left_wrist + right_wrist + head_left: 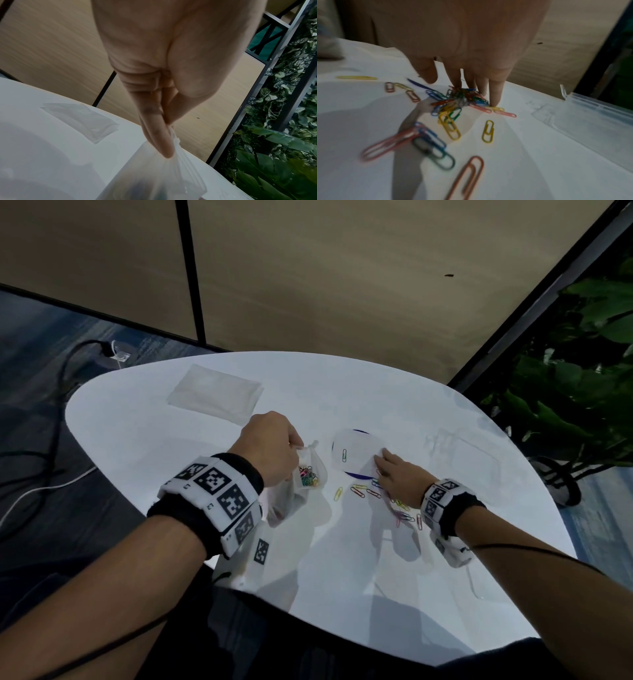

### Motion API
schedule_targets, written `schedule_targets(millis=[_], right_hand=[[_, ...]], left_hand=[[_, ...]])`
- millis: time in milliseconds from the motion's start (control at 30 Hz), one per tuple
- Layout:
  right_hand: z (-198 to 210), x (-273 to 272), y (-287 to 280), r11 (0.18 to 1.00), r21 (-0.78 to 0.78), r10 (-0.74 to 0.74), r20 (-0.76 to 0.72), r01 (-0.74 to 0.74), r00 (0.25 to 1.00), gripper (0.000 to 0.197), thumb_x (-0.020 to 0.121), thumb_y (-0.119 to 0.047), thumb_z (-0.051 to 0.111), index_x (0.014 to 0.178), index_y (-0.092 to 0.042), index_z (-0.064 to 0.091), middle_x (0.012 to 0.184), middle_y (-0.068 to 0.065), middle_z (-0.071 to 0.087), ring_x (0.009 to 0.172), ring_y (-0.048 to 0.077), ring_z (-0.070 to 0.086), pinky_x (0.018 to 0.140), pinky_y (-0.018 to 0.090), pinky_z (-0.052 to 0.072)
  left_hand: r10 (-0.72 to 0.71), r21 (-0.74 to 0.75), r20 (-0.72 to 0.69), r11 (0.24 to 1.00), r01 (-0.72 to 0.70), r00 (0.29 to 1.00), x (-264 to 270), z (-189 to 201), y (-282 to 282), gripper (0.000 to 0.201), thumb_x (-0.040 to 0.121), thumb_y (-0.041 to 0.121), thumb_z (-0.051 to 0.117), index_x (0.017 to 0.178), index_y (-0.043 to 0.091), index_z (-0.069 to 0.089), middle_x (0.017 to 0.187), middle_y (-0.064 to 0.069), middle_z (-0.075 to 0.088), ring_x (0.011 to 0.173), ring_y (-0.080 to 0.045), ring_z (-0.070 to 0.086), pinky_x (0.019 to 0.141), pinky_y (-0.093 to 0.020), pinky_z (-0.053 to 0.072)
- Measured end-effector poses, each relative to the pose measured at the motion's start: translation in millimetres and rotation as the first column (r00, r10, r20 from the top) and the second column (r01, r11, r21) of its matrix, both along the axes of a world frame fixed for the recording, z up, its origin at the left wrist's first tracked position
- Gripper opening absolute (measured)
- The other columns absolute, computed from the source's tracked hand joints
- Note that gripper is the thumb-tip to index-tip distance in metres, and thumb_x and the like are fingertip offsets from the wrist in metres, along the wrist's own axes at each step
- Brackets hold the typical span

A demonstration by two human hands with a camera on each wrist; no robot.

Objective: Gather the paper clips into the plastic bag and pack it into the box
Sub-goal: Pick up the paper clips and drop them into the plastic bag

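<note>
My left hand (291,444) pinches the rim of a clear plastic bag (310,486) and holds it up just above the white table (144,440); a bunch of coloured paper clips (308,475) lies inside. The left wrist view shows thumb and fingers (161,142) clamped on the bag (154,175) mouth. My right hand (382,461) lies to the right with straight fingers (494,93) touching a heap of loose clips (464,96). More loose clips (364,492) are scattered around and under that hand. A clear box (479,448) (594,108) sits further right.
A round white disc with a dark blue rim (359,440) lies between my hands, with one green clip (344,455) on it. Folded clear bags (215,393) lie at the back left. A leafy plant (575,378) stands beyond the table's right edge; cables (51,440) cross the floor on the left.
</note>
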State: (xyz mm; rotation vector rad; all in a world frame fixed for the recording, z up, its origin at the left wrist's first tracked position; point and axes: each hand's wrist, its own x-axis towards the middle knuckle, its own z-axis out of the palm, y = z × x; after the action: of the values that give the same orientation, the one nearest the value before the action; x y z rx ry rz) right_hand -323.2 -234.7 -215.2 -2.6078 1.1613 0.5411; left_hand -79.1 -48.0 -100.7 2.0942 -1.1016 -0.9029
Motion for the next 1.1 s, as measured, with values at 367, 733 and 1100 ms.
schedule_targets(millis=[367,733,1100], right_hand=[[-20,-41,30,0.934,-0.203,0.306,0.029,-0.294,0.951,0.028,0.093,-0.005,0.051,0.118,-0.010,0.060,0.110,0.010,0.060,0.090,0.032,0.062,0.072,0.036,0.047],[26,-4,6,0.666,0.522,-0.745,0.422,0.533,0.518,0.007,0.076,-0.002,0.079,0.082,-0.005,0.078,0.079,0.015,0.076,0.073,0.025,0.075,0.080,0.034,0.061],[80,76,97,0.550,0.830,-0.771,0.465,0.088,0.435,0.012,0.084,-0.002,0.072,0.095,0.002,0.073,0.092,0.023,0.073,0.079,0.025,0.071,0.083,0.032,0.060]], left_hand=[[-0.021,0.008,0.009,1.000,0.021,1.000,-6,-2,2,0.026,0.090,0.000,0.055,0.106,0.007,0.075,0.103,-0.012,0.072,0.094,-0.030,0.072,0.088,-0.040,0.060],[-0.048,0.011,0.012,0.999,0.048,0.999,-14,-5,-7,0.025,0.090,0.000,0.055,0.106,0.007,0.074,0.103,-0.011,0.072,0.095,-0.031,0.072,0.090,-0.040,0.059],[-0.031,-0.009,0.013,0.999,0.031,0.999,-19,-9,-9,0.019,0.090,0.005,0.059,0.099,0.009,0.076,0.095,-0.010,0.074,0.088,-0.029,0.072,0.085,-0.040,0.061]])
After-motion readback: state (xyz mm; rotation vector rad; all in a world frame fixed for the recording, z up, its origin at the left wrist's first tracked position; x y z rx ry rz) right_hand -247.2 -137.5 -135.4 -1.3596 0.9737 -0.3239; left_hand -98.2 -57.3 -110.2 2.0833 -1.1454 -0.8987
